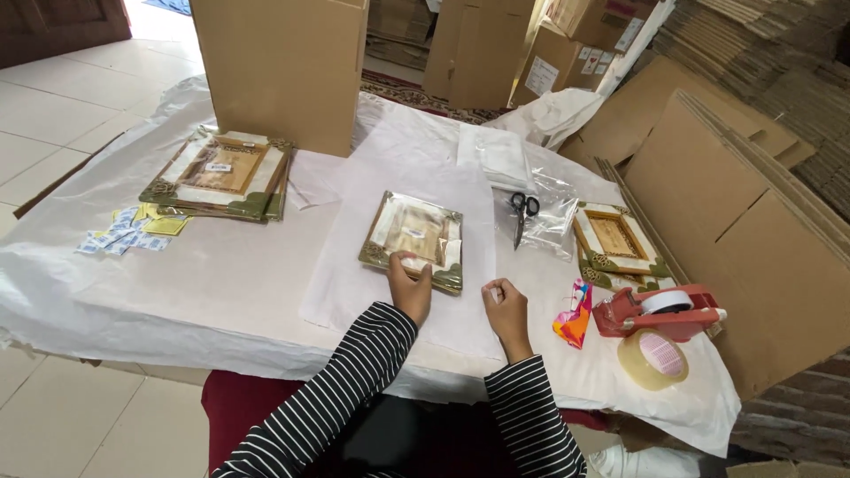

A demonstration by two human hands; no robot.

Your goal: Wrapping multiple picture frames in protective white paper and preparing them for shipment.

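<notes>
Our left hand (410, 288) grips the near edge of the plastic-wrapped ornate frame (413, 239) lying on the white wrapping sheet (354, 292); our right hand (505, 305) rests loosely curled and empty on that sheet (scissors (521, 212) nearby). We judge wrapping is starting; folding paper over comes next.

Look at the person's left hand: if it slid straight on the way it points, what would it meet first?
The left hand points away from the body and already touches the near edge of the wrapped frame, so that comes first. Beyond lies the white paper, then probably the cardboard box.
</notes>
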